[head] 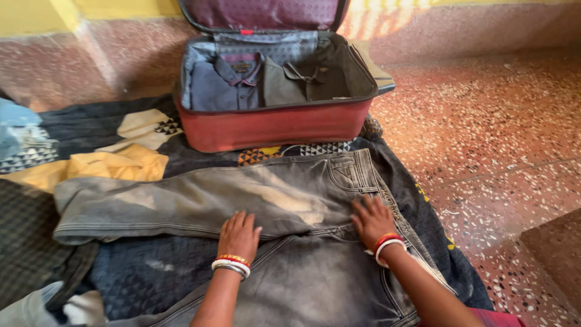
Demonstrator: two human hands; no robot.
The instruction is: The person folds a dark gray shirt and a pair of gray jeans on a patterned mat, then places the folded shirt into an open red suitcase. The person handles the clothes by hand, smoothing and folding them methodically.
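The left hand (239, 235) lies flat, fingers spread, on the grey jeans (242, 200) at lower centre. The right hand (371, 219) lies flat and open near the waistband, holding nothing. One pair of jeans lies on a patterned blanket (145, 130). One open red suitcase (272, 124) at upper centre holds two folded shirts (230, 82). Bare speckled floor (496, 133) fills the right of the frame.
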